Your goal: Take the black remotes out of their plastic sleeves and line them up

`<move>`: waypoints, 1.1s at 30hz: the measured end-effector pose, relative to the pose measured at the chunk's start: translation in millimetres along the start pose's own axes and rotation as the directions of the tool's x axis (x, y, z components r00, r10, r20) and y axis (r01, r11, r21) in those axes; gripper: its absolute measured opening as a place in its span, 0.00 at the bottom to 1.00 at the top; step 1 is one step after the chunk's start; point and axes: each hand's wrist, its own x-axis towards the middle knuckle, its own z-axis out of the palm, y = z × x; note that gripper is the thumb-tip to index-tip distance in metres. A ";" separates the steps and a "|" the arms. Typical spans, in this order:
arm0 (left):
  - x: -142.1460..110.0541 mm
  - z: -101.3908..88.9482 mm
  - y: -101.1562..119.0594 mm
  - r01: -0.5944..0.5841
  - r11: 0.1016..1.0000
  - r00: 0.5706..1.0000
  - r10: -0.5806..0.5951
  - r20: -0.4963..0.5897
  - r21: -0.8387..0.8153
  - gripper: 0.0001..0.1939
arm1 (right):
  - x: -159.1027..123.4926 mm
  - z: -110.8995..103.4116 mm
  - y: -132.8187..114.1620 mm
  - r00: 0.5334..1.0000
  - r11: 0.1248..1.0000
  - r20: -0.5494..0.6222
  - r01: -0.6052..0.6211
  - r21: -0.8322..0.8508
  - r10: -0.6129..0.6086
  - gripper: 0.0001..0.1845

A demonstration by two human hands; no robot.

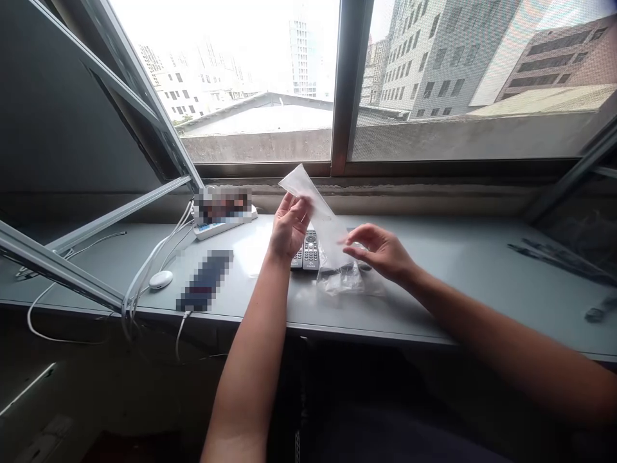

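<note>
A translucent plastic sleeve (322, 213) is held up at a slant above the table. My left hand (290, 225) grips its upper part between thumb and fingers. My right hand (378, 251) is closed in a pinch at the sleeve's right edge, lower down. Partly hidden behind my left wrist, black remote controls (311, 249) lie side by side on the table. Below the sleeve, crumpled clear plastic bags (344, 281) rest near the front edge, with something dark among them that I cannot make out.
The grey table (434, 308) runs along a window. To the left are a white power strip (226, 223), a round white device (160, 279), white cables (137, 289) and a blurred dark object (205, 281). A metal frame (159, 122) slants over the left end. Plastic-wrapped items (563, 257) lie far right.
</note>
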 end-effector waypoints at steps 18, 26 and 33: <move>-13.1 8.8 11.6 0.274 0.961 0.939 -0.278 0.203 0.049 0.21 | -1.1 -4.0 2.7 0.923 0.908 -0.263 0.169 -0.383 -0.282 0.06; -10.9 5.6 -3.0 0.400 0.914 0.856 -0.398 0.330 0.066 0.10 | -3.9 -0.5 -2.8 0.907 0.820 -0.141 0.280 -0.499 -0.396 0.06; -2.4 2.3 -9.9 0.393 0.916 0.920 -0.390 0.048 -0.086 0.03 | 1.2 -1.1 2.2 0.887 0.777 -0.160 0.277 -0.565 -0.433 0.15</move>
